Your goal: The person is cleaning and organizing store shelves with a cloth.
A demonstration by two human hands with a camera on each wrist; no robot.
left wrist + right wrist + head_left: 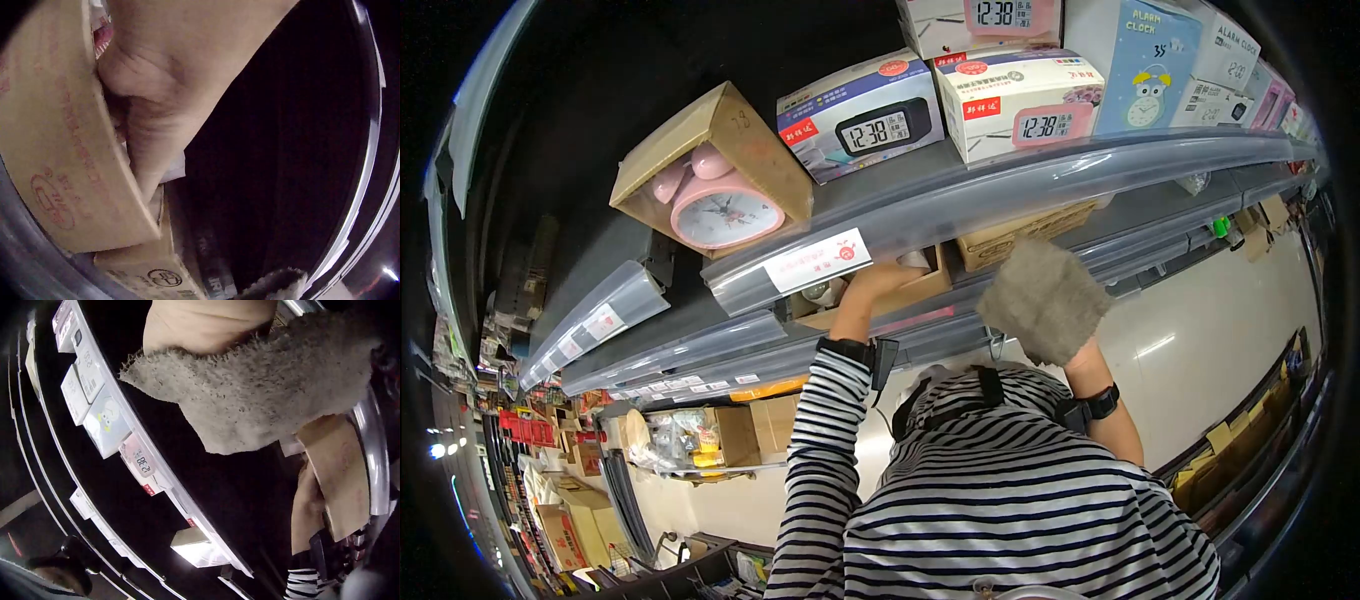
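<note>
The left hand (887, 281) reaches over the rim of an open cardboard box (62, 144) on the lower shelf. Its thumb points down inside the box wall in the left wrist view; the fingers are hidden, so I cannot tell what they hold. A shiny rounded item (825, 292) and something white show in the box. A shaggy grey-brown cloth (1045, 300) covers the right hand (209, 325), hiding its fingers. The cloth is raised in front of the shelf edge, to the right of the box.
A pink twin-bell alarm clock (728, 215) sits in an open carton on the upper shelf. Boxed digital clocks (870, 125) and a blue alarm clock box (1145, 70) stand beside it. A clear plastic strip (1010, 190) edges the shelf. Another cardboard box (1025, 235) lies below.
</note>
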